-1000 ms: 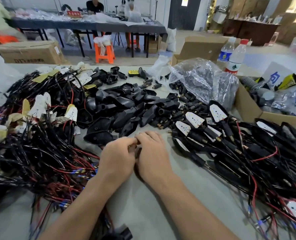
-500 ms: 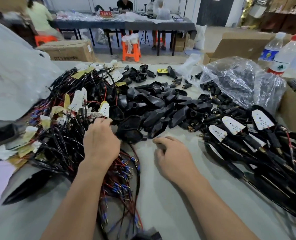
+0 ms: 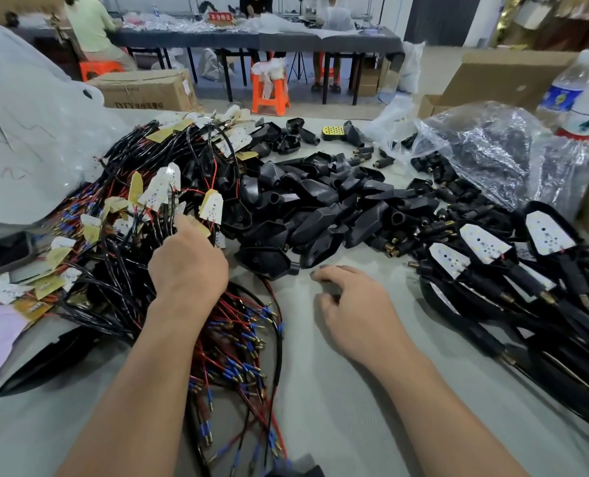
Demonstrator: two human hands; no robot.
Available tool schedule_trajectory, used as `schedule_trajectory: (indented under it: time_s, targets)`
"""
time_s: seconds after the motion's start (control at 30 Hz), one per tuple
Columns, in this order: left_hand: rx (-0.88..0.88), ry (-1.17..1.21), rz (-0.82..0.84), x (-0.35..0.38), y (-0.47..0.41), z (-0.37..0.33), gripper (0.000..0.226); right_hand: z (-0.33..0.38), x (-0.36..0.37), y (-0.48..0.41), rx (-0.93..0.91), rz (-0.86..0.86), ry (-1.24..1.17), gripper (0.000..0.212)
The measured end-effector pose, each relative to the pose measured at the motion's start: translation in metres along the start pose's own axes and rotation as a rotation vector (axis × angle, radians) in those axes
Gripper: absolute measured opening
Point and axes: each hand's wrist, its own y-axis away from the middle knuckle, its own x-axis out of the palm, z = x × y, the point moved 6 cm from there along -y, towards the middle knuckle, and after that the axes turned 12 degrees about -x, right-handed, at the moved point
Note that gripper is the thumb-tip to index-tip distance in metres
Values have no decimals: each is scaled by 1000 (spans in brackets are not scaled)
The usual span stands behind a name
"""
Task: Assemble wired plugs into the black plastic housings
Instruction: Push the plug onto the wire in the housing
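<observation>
Grips that were joined at the centre a second ago are now apart. The left grip [image 3: 188,266] has gone into the thin, tangled wired plugs [image 3: 114,280] at 10 o'clock; its fingers are hidden, so its state cannot be told. The right grip [image 3: 358,311] rests loosely curled and empty on the bench [image 3: 338,407]. Probably a new piece is being fetched. Smooth, tapered black housings [image 3: 320,215] lie heaped at 12 o'clock.

L hand [image 3: 188,266] is reaching into the tangle of wires [image 3: 121,270] on the desk [image 3: 338,407], left side. Its fingertips are lying among the tags; grip unclear. R hand [image 3: 358,304] is resting on the desk w/ fingers loosely curled, just beside the black housings [image 3: 320,208] lying heaped at ctr. Wired units [image 3: 486,249] are lying at right, near a plastic bag [image 3: 492,149].
</observation>
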Motion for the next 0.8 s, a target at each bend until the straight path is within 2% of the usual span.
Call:
schedule_trajectory:
  time_s: [0.17,0.3,0.37,0.57,0.67,0.73,0.8]
  targets:
    - [57,-1,-22,0,-7,-2,45,-3,-1,2,5,12,-15,34]
    - [54,93,-96,-6,-3,-1,68,-3,-1,2,-3,25,-22,34]
    - [61,111,-100,-6,-3,-1,70,-2,-1,2,-4,23,-30,34]
    - [72,140,-88,-6,-3,-2,61,-2,-2,3,-7,20,-26,31]
    - [100,61,-74,-3,0,-4,59,0,-3,3,-10,28,-30,31]
    - [106,30,-112,-5,3,-7,51,0,-3,2,-3,31,-39,31]
    - [82,118,-209,-14,3,-4,47,-1,-3,3,6,39,-39,30]
